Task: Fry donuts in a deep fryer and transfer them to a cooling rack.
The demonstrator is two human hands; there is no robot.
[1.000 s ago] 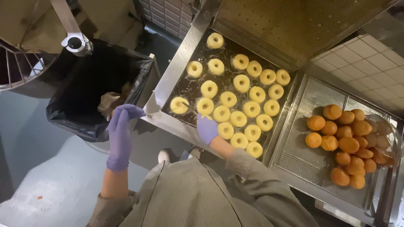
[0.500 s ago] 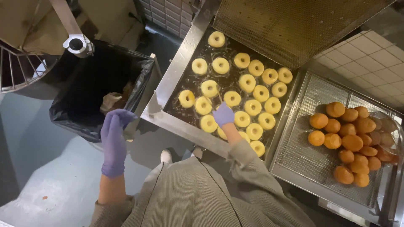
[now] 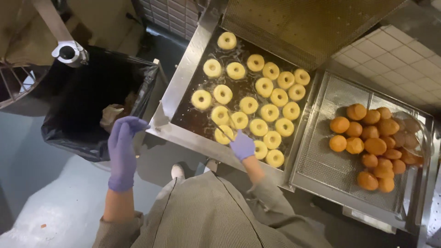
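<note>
Several pale ring doughnuts (image 3: 258,127) float in dark oil in a steel fryer (image 3: 179,82). My right hand (image 3: 242,145), in a purple glove, is closed on a thin stick (image 3: 223,133) whose tip reaches the doughnuts at the fryer's near edge. My left hand (image 3: 123,149), also gloved in purple, hangs free with fingers apart beside the fryer's corner, above the edge of a black-lined bin (image 3: 92,105). It holds nothing.
A wire draining tray (image 3: 330,160) to the right of the fryer holds several browned doughnuts (image 3: 374,146). A raised mesh lid (image 3: 312,23) stands behind the oil. A metal pole (image 3: 69,50) rises at the left. Grey floor lies below.
My right hand has drawn back from the doughnut rows toward the fryer's near edge. My left hand shifted slightly and stays beside the bin.
</note>
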